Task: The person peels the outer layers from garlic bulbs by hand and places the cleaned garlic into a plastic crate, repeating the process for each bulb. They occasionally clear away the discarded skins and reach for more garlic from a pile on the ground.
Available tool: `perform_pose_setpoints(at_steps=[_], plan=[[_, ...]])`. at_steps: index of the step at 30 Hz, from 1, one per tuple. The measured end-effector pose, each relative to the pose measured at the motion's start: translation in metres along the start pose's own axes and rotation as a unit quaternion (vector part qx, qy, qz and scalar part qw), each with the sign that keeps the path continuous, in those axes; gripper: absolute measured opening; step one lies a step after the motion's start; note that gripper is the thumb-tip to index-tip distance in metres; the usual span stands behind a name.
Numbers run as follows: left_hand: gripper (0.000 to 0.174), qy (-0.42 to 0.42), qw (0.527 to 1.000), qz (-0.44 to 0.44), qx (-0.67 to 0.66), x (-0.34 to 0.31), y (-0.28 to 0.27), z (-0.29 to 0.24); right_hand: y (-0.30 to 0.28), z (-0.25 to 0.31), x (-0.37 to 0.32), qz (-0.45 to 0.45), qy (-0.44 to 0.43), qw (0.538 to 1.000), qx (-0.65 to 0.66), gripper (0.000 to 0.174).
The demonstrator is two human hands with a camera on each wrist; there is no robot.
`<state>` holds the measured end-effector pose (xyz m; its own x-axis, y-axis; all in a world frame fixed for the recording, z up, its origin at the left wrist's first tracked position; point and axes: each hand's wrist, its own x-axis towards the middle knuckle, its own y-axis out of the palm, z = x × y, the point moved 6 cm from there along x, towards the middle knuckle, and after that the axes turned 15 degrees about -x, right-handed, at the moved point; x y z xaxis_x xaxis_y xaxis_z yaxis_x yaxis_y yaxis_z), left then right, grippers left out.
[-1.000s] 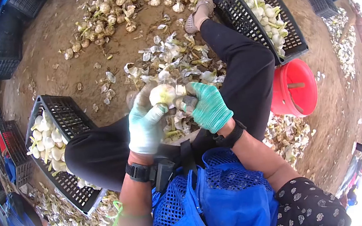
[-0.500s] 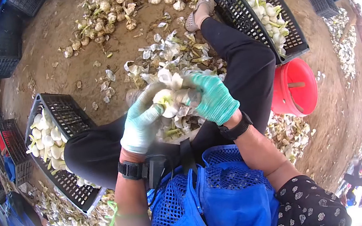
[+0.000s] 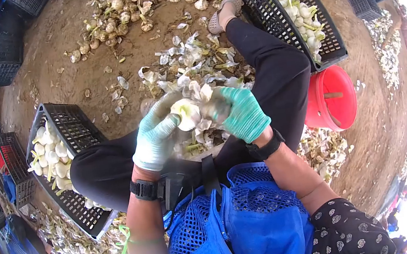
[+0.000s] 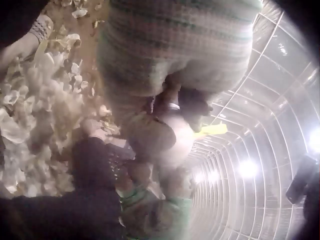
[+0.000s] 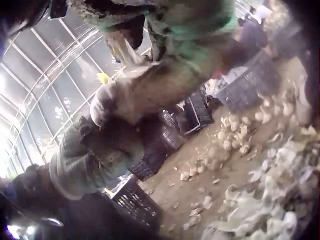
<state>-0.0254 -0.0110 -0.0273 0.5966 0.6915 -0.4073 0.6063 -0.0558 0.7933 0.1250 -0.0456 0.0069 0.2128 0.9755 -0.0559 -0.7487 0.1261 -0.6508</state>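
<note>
In the head view a pale garlic bulb [image 3: 188, 114] is gripped by the gloved left hand [image 3: 154, 134], thumb and fingers curled round it. The gloved right hand [image 3: 243, 113] is against its right side, fingers bent and pinching loose whitish skin [image 3: 206, 93]; its fingertips are blurred. The left wrist view shows the bulb [image 4: 177, 137] between the left glove [image 4: 175, 50] and the green-cuffed right glove [image 4: 155, 215]. Both gloves also meet at the bulb [image 5: 102, 105] in the right wrist view, where fingers hide much of it.
Peeled garlic lies in a black crate [image 3: 68, 127] at left and another [image 3: 329, 34] at upper right. A red bucket [image 3: 333, 99] stands beside the right knee. Unpeeled bulbs [image 3: 118, 13] are heaped ahead, with loose skins [image 3: 193, 57] on the ground before the hands.
Both hands have stayed around the bulb. The right hand has shifted slightly right and its wrist has turned, and loose skin now stands up between the hands.
</note>
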Motion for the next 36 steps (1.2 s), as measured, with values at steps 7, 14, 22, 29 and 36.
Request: perform_pose_setpoints(at_steps=[7, 14, 22, 29, 36], plan=[[0.07, 0.024, 0.997, -0.014, 0.075, -0.003, -0.001, 0.003, 0.024, -0.014, -0.001, 0.063, 0.085, 0.994, 0.031, 0.012], [0.063, 0.007, 0.996, 0.02, -0.082, -0.003, -0.004, 0.007, 0.006, -0.03, 0.003, -0.065, 0.13, 0.986, 0.077, 0.011], [0.063, -0.037, 0.967, 0.155, -0.197, 0.002, -0.005, 0.01, -0.002, -0.016, 0.001, -0.019, 0.026, 0.992, 0.124, 0.031], [0.052, -0.007, 0.971, -0.005, -0.237, 0.022, -0.015, 0.026, -0.011, -0.007, 0.001, -0.129, -0.065, 0.989, -0.041, 0.038], [0.039, -0.003, 0.97, 0.058, -0.235, 0.038, 0.01, 0.028, -0.023, 0.017, 0.009, -0.03, -0.185, 0.98, -0.061, 0.043]])
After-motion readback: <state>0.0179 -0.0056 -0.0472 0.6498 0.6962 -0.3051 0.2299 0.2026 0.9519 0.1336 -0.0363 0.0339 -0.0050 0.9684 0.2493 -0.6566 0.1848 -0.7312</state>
